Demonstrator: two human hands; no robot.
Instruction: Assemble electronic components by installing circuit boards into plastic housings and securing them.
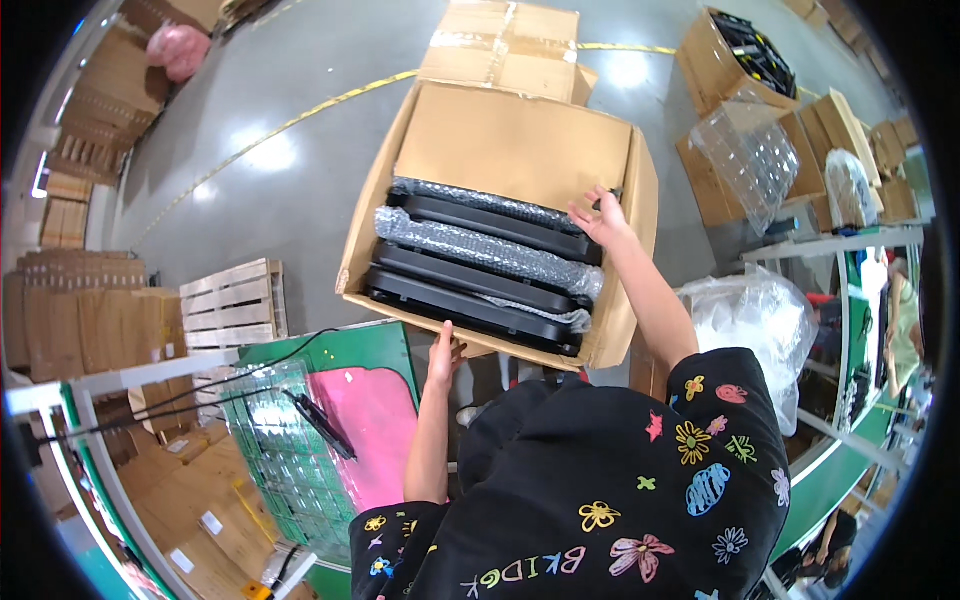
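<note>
A large open cardboard box [520, 130] stands in front of me, tilted slightly in view. Inside lie several long black plastic parts [480, 278], stacked in rows, with sheets of clear bubble wrap [490, 247] between them. My left hand [442, 358] is at the box's near wall, thumb up against the rim and fingers curled below it. Over the box's right side, my right hand [604, 220] has bent fingers around a small dark piece, too small to name. It is above the right ends of the parts.
Behind stands a taped carton [500, 45]. A green table [375, 345] with a pink sheet [365, 420] and a clear tray [275, 440] is at left. A wooden pallet [230, 305] lies beyond. Clear plastic bags [750, 325] and an open carton of black parts [720, 70] are at right.
</note>
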